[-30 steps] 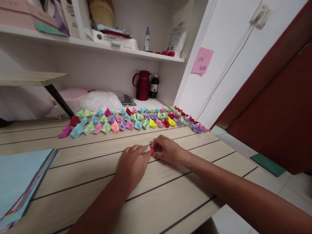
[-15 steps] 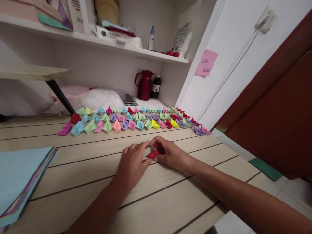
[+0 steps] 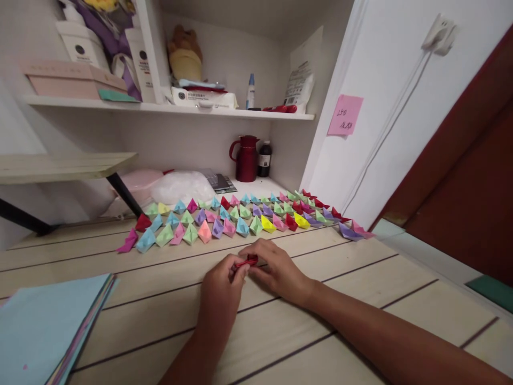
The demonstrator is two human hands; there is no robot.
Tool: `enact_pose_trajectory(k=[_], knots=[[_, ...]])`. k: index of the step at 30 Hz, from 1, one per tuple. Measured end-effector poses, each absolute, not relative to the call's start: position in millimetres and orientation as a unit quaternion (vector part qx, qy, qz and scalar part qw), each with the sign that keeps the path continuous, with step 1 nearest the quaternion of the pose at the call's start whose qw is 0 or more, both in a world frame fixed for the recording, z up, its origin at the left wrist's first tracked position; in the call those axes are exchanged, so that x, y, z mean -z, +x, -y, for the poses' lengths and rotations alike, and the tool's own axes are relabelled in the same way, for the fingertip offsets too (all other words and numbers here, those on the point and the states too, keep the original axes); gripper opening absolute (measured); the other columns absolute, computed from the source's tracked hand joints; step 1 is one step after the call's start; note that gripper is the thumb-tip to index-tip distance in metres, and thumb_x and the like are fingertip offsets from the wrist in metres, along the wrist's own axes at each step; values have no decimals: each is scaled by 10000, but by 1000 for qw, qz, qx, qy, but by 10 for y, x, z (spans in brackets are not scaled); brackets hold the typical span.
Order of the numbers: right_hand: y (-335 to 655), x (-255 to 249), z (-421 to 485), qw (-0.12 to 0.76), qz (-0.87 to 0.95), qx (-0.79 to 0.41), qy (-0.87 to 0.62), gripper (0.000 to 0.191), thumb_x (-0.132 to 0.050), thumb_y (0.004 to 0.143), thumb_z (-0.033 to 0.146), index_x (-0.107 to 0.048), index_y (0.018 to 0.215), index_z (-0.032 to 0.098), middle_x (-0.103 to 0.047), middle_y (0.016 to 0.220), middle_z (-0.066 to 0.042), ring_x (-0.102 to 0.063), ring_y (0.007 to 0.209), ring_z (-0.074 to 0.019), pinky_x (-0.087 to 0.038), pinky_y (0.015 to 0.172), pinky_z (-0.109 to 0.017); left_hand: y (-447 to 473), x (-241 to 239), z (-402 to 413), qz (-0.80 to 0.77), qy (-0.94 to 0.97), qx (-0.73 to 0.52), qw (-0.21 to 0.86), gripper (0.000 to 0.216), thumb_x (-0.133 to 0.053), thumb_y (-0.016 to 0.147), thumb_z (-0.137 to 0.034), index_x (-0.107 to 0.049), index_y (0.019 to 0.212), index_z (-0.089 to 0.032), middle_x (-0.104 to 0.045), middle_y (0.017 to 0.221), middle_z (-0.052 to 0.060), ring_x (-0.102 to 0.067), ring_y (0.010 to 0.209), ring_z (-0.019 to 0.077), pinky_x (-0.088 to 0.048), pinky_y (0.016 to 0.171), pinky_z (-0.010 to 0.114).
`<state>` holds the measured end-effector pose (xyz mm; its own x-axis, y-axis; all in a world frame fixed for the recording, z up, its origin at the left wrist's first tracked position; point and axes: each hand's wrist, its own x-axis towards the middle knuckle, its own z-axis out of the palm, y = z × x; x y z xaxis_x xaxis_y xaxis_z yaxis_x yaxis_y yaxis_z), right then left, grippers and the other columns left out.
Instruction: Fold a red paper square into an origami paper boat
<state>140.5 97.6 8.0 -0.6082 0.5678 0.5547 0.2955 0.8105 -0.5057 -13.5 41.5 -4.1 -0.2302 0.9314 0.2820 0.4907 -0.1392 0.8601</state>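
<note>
Both my hands meet over the pale wooden table (image 3: pixel 360 299). My left hand (image 3: pixel 222 291) and my right hand (image 3: pixel 276 272) pinch a small folded piece of red paper (image 3: pixel 246 262) between their fingertips, just above the tabletop. Most of the red paper is hidden by my fingers. Beyond my hands, several small folded paper boats (image 3: pixel 240 219) in many colours stand in rows across the table.
A stack of coloured paper sheets (image 3: pixel 44 326), light blue on top, lies at the near left. At the back stand a dark red jug (image 3: pixel 245 158), a dark bottle (image 3: pixel 263 159) and a white plastic bag (image 3: pixel 182 187). A pink sticky note (image 3: pixel 345 115) hangs on the white wall.
The camera has tilted up and shifted. My hands have closed tighter round the red paper, which now shows as a thin strip between the fingertips.
</note>
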Motion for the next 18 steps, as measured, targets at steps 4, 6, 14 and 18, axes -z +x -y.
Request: enact_pose_trajectory(k=[4,6,14,18], knots=[[1466,-92,-999,433,818,-233,-297,529,-731,773,208,-535,1262,266,-487,1176,-84,-519,1058,-205,-455,929,-350,-115,-1,-393,-607,577,-496,230,138,-580,793,-318,-667,744,-222,-654,621,-30,-629,573,155,-451,577,240],[1510,-120,-1021,438,801,-272,-305,596,-785,729,256,-536,1271,270,-497,1211,-83,-522,1076,-208,-452,934,-351,-108,-11,-388,-600,571,-505,241,139,-591,786,-321,-684,754,-223,-665,629,-31,-634,568,151,-458,579,236],[1596,-264,-956,411,780,-349,-318,66,-719,790,227,-675,760,188,-671,800,-23,-596,831,-179,-446,783,-303,-78,-67,-382,-602,544,-516,274,138,-661,725,-342,-724,721,-220,-657,573,-33,-622,554,153,-472,575,237],[1591,-280,-939,413,768,-371,-319,58,-704,782,223,-668,759,183,-678,810,-21,-593,824,-171,-441,779,-293,-57,-119,-358,-604,515,-517,322,198,-653,735,-383,-734,755,-203,-682,598,-11,-622,562,158,-489,579,249]])
